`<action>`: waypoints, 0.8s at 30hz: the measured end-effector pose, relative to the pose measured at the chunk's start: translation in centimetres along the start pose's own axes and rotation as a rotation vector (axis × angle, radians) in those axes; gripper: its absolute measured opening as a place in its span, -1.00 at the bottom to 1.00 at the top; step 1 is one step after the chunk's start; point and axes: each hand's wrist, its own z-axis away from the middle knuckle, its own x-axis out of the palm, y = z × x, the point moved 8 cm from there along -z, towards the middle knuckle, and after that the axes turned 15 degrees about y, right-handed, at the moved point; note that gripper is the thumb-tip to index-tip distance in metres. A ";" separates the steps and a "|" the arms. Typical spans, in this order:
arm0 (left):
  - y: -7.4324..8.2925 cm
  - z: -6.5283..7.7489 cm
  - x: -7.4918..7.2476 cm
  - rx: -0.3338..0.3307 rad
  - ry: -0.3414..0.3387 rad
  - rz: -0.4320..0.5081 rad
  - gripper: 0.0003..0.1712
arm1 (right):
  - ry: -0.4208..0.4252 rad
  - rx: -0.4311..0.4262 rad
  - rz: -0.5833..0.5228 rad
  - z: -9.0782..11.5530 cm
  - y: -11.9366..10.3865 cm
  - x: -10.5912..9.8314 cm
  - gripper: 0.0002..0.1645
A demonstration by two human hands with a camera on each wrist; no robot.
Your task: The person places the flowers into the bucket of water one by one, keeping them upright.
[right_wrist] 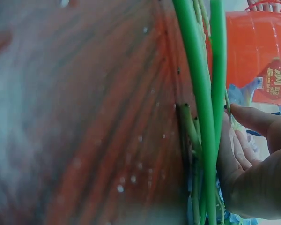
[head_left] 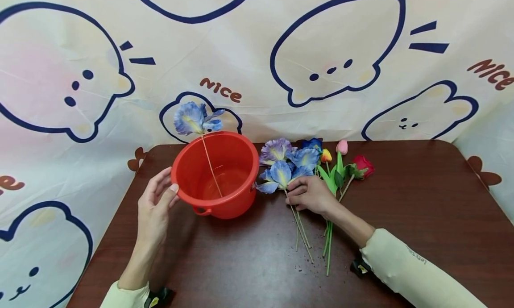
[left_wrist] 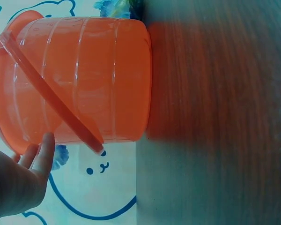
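Note:
A red plastic bucket [head_left: 225,205] stands on the table, with one blue artificial iris [head_left: 192,118] leaning in it, its thin stem reaching the bottom. My left hand [head_left: 156,205] holds the bucket's rim on the left side; the left wrist view shows its fingers [left_wrist: 46,152] against the wall just under the rim. To the bucket's right, my right hand [head_left: 309,194] pinches the stem of another blue iris [head_left: 281,174] just below the bloom. In the right wrist view, thumb and fingers [right_wrist: 253,119] meet at that thin stem, partly hidden by green stems [right_wrist: 206,108].
Beside my right hand lie a purple iris [head_left: 276,150], a dark blue flower [head_left: 312,144], a pink tulip [head_left: 341,147], an orange-yellow tulip [head_left: 326,155] and a red rose [head_left: 363,166]. Small crumbs dot the brown table [head_left: 249,263]. A printed cloth [head_left: 257,53] hangs behind.

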 end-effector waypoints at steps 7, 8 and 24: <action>0.0 0.0 0.0 0.005 0.001 -0.007 -0.44 | 0.018 0.020 -0.092 0.3 -0.4 -0.5 -0.57; 0.0 -0.1 0.0 0.007 0.002 -0.007 -0.45 | 0.017 0.018 -0.108 0.4 -0.6 -0.6 -0.56; -0.1 0.1 -0.1 0.003 0.004 -0.019 -0.44 | 0.081 -0.038 -0.326 1.9 -5.6 -4.3 -0.51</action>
